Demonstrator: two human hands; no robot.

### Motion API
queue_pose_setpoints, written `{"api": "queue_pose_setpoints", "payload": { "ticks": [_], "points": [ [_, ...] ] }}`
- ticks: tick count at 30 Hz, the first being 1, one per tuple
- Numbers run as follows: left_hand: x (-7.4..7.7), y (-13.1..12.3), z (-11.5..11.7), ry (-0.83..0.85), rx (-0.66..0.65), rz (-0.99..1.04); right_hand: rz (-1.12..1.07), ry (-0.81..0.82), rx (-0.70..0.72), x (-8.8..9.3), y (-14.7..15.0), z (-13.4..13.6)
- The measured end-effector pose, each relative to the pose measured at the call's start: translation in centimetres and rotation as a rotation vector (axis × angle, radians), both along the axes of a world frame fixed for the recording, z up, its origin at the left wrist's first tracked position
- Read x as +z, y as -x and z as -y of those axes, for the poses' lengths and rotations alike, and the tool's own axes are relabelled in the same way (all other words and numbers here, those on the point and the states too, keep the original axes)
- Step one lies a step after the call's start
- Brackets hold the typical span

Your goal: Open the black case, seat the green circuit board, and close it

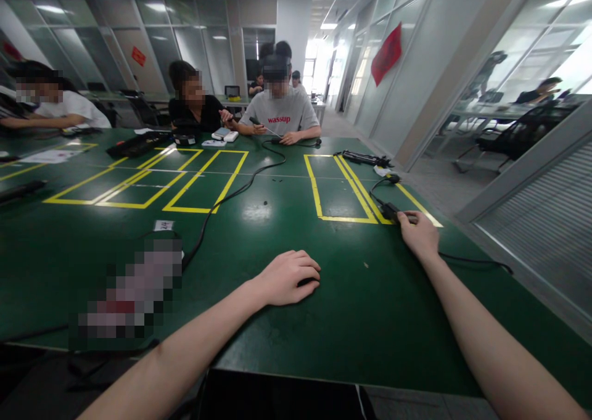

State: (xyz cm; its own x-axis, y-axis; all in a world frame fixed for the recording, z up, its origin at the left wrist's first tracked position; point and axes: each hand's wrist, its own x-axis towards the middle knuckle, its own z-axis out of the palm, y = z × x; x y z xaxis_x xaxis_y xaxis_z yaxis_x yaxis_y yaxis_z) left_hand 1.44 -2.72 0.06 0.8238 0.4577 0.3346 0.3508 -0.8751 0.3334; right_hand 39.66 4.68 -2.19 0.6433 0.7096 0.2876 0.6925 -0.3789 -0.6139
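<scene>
Evidently both hands are at the green table (351,333), well apart. Right hand (417,230): closed, thumb and fingers gripping the near end of a small black device (389,212). Device sits on the right side of the table, over the near edge of the rightmost yellow tape outline (419,204). Short lead loops from its far end to a black plug (392,178); a dark cable (476,260) shows beyond the right wrist, its join to the device hidden. Left hand (291,277): palm down on the tabletop, relaxed, fingers loosely bent; underside hidden. Left of it, a pixelated object (139,284), with a tag marked 24 (164,225) at its far end. Long black cord (240,189) runs from beside that object to the far side, where a co-worker in a printed shirt (282,108) holds a dark-handled tool (255,121). Folded black stand (365,158) lies near the plug.
</scene>
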Motion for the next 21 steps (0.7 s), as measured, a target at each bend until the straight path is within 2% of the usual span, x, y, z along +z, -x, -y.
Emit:
{"api": "queue_pose_setpoints", "payload": {
  "ticks": [5, 8, 11, 15, 21],
  "points": [
    [0.00, 0.02, -0.01, 0.000, 0.005, -0.011, 0.028, -0.083, 0.068, -0.10, 0.26, 0.26],
    [-0.01, 0.06, 0.00, 0.006, 0.004, -0.011, 0.001, -0.087, 0.011, -0.15, 0.16, 0.09],
    [-0.01, 0.08, 0.02, 0.013, 0.007, -0.006, 0.005, -0.054, -0.062, 0.12, 0.09, 0.05],
    [0.03, 0.10, 0.02, 0.023, 0.005, 0.001, -0.001, 0.068, -0.062, 0.64, 0.06, 0.33],
    [0.16, 0.11, 0.00, 0.035, 0.001, 0.011, -0.013, 0.050, -0.036, 0.66, -0.12, 0.34]
  ]
}}
